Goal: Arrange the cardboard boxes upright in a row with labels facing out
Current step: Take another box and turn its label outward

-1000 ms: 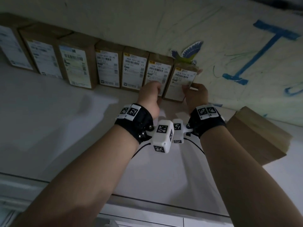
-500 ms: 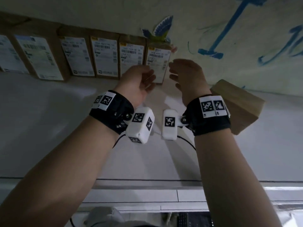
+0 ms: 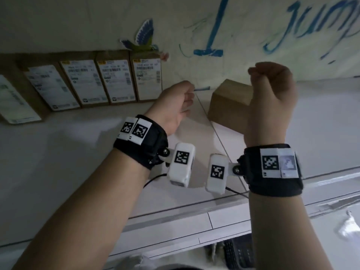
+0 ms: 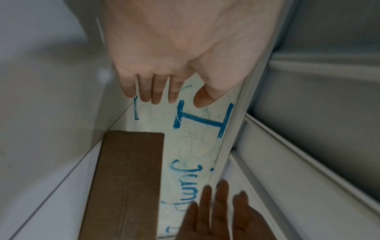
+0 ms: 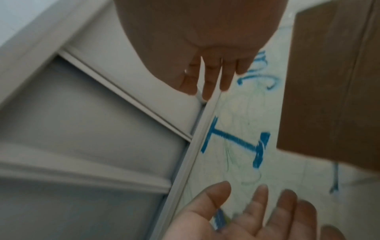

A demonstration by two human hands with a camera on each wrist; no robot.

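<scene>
Two hands raised above the white surface, empty: left hand and right hand with fingers loosely spread, gripping nothing. Five labelled cardboard boxes upright in a row along the back edge, labels outward. One plain box lying apart, nearer the right, unlabelled side showing.

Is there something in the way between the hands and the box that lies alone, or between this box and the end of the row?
Nothing visible. The lone box lies on bare shelf, with the left hand and right hand just in front of it, both holding nothing. The stretch between it and the last upright box of the row shows only shelf.
</scene>
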